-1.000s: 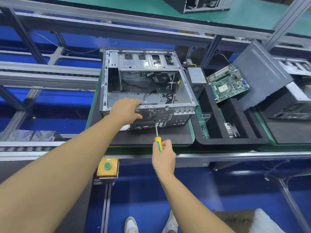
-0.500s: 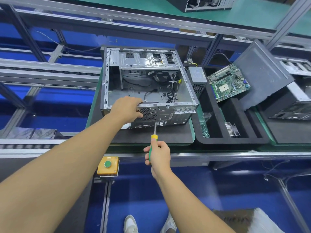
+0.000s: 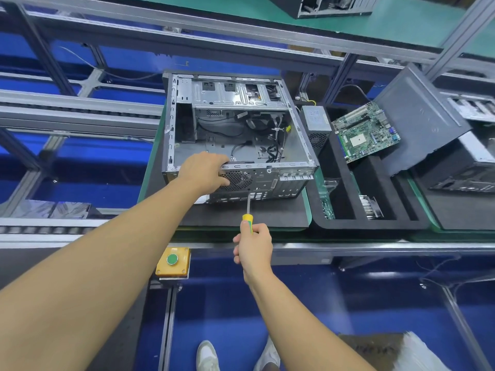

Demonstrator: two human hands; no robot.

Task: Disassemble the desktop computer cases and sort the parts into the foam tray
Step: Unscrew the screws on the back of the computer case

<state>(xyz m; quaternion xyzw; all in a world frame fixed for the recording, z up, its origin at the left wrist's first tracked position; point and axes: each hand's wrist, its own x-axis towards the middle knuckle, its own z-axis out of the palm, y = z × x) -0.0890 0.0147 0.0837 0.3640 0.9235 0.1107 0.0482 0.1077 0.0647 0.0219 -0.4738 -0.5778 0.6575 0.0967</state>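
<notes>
Here the computer case (image 3: pixel 241 135) lies on its side, open face up, on a black mat (image 3: pixel 267 216) at the middle of the bench (image 3: pixel 388 247), with its perforated rear panel turned toward the person. The left hand (image 3: pixel 203 171) reaches in from seven o'clock, its fingers (image 3: pixel 223 163) curled over the top edge of that rear panel just beside the fan grille. The right hand (image 3: pixel 254 245), at six o'clock of the case, is wrapped round the yellow and green handle of a screwdriver (image 3: pixel 247 218); the shaft points up toward twelve o'clock and its tip meets the rear panel just below the grille.

At three o'clock of the case sits the black foam tray (image 3: pixel 375 224). A power supply (image 3: pixel 316 124) stands in its far left slot, a green motherboard (image 3: pixel 365 131) leans tilted across the far compartments, and a finned heatsink (image 3: pixel 371 207) lies in a near pocket. A dark side panel (image 3: pixel 420 119) is propped at two o'clock, resting against a second case (image 3: pixel 468 167) at the right edge.

The bench is a conveyor line of grey aluminium rails with green-edged pallets over a blue floor. A yellow box with a green button (image 3: pixel 172 260) hangs on its front rail at seven o'clock of the right hand. Another case (image 3: pixel 329 6) sits on the green upper shelf at twelve o'clock, and light shoes (image 3: pixel 207 354) show at the bottom.
</notes>
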